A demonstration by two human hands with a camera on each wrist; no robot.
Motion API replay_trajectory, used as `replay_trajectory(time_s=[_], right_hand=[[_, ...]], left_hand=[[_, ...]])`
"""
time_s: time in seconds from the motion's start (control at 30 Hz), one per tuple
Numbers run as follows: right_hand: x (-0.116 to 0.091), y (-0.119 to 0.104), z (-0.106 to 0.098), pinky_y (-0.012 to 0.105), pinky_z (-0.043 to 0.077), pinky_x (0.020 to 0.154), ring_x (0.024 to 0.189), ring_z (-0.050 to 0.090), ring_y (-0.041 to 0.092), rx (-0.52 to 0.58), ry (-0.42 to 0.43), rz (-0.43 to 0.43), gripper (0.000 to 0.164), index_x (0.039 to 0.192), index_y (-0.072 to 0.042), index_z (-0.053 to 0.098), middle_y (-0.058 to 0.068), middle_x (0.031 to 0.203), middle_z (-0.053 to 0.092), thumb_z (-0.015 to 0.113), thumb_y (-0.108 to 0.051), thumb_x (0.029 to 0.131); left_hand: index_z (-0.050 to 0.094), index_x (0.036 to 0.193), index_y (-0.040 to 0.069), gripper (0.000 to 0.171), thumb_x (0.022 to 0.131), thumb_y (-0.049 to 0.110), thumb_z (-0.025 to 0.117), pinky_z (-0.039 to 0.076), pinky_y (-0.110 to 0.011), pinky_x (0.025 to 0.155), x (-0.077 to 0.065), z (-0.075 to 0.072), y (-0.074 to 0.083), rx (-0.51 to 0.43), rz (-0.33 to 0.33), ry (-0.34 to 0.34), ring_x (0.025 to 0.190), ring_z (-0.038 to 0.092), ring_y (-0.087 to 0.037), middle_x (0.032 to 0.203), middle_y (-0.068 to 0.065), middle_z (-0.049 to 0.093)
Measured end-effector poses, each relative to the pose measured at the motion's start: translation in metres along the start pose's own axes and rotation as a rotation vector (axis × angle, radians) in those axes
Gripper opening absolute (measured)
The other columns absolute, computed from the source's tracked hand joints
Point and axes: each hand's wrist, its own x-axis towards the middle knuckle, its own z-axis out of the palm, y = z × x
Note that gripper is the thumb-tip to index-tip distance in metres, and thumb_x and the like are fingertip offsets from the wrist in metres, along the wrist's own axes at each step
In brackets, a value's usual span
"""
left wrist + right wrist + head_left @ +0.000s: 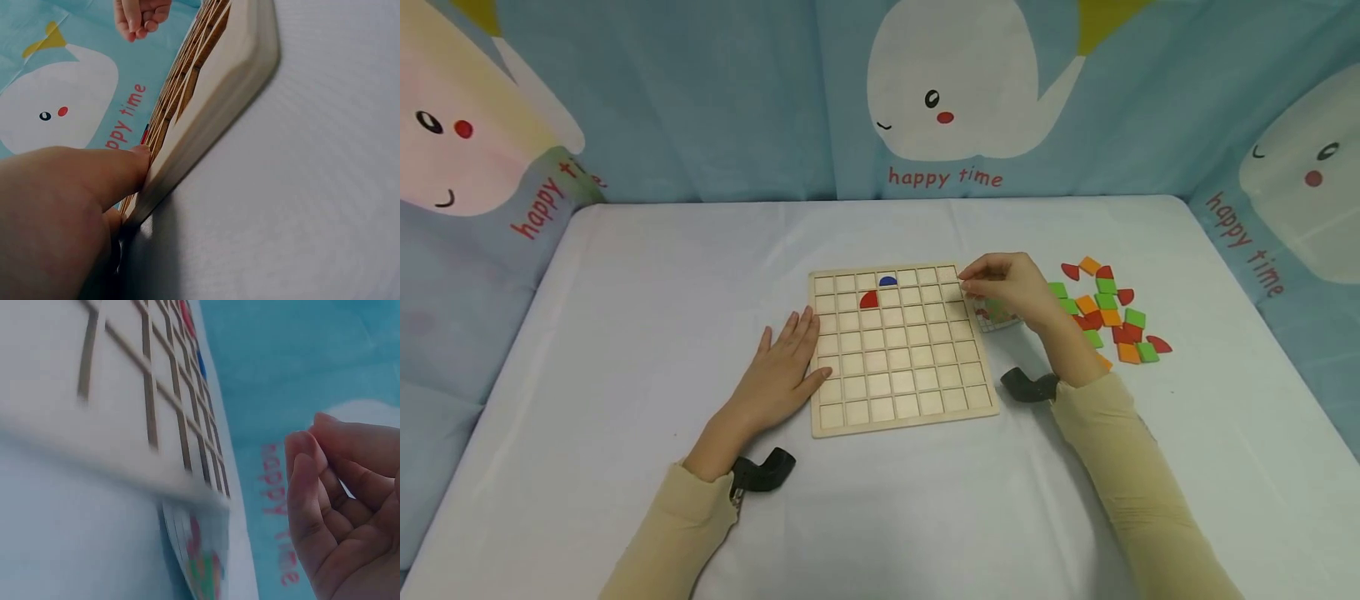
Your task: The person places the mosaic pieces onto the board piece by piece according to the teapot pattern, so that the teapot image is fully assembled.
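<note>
A square wooden grid board [895,337] lies on the white-covered table. In its upper rows sit a blue half-round piece [888,282] and a red quarter-round piece [869,299]. My left hand [781,362] rests along the board's left side with fingers spread; its thumb [128,172] touches the rim in the left wrist view. Above the board's upper right corner hovers my right hand [1007,283], its fingers loosely bent and no piece showing between them in the right wrist view. Partly beneath that hand lies a small printed card [997,323], beside the board's right edge.
Several loose red, orange and green pieces [1108,301] are scattered to the right, some behind my right wrist. A black curved device [1028,386] is worn on the right wrist, another [765,471] on the left. A blue printed curtain [745,100] hangs behind the table.
</note>
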Motion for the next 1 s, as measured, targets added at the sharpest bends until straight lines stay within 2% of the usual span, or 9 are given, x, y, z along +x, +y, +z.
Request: replay_trajectory(time_s=[0.2,0.37,0.43,0.57,0.8,1.0], right_hand=[[-0.012,0.008,-0.025,0.024,0.051,0.075,0.081,0.066,0.017,-0.027,0.087,0.021,0.03,0.107,0.01,0.063,0.001,0.09,0.07,0.067,-0.013,0.089],[-0.023,0.016,-0.045,0.023,0.051,0.071,0.076,0.064,0.012,-0.016,0.176,0.024,0.024,0.102,0.005,0.067,-0.001,0.085,0.07,0.069,-0.014,0.087],[-0.027,0.019,-0.052,0.023,0.051,0.069,0.076,0.063,0.012,-0.018,0.194,0.028,0.02,0.1,0.001,0.069,-0.001,0.085,0.069,0.07,-0.015,0.087],[-0.035,0.023,-0.064,0.024,0.052,0.07,0.076,0.064,0.012,-0.032,0.233,0.05,0.023,0.102,0.001,0.068,-0.004,0.084,0.069,0.069,-0.016,0.087],[-0.044,0.027,-0.081,0.024,0.051,0.076,0.085,0.064,0.016,-0.136,0.23,0.126,0.038,0.111,0.001,0.064,-0.012,0.089,0.068,0.067,-0.03,0.089],[-0.05,0.036,-0.094,0.019,0.05,0.074,0.081,0.066,0.01,-0.127,0.215,0.132,0.037,0.111,0.005,0.063,-0.014,0.092,0.065,0.067,-0.025,0.089]], left_hand=[[0.011,0.149,-0.005,0.073,0.099,0.034,0.047,0.0,-0.057,0.11,0.0,0.001,-0.001,0.004,0.005,0.009,0.143,0.003,-0.033,0.156,-0.018,0.005],[0.011,0.149,-0.005,0.073,0.099,0.034,0.047,-0.001,-0.056,0.11,0.0,0.001,-0.001,0.004,0.003,0.005,0.143,0.003,-0.033,0.156,-0.018,0.005],[0.011,0.149,-0.005,0.073,0.099,0.034,0.047,-0.001,-0.056,0.11,0.0,0.001,-0.001,0.003,0.003,0.003,0.143,0.003,-0.033,0.156,-0.018,0.005],[0.011,0.149,-0.005,0.073,0.099,0.034,0.046,-0.001,-0.057,0.11,0.0,0.001,-0.001,-0.003,0.007,0.006,0.143,0.003,-0.034,0.156,-0.019,0.005],[0.011,0.148,-0.006,0.073,0.099,0.034,0.047,0.0,-0.058,0.109,0.0,0.002,-0.002,-0.004,0.01,0.015,0.143,0.003,-0.035,0.156,-0.019,0.006],[0.012,0.148,-0.006,0.073,0.099,0.034,0.048,0.0,-0.058,0.109,-0.001,0.003,-0.003,-0.005,0.015,0.021,0.143,0.004,-0.035,0.156,-0.019,0.007]])
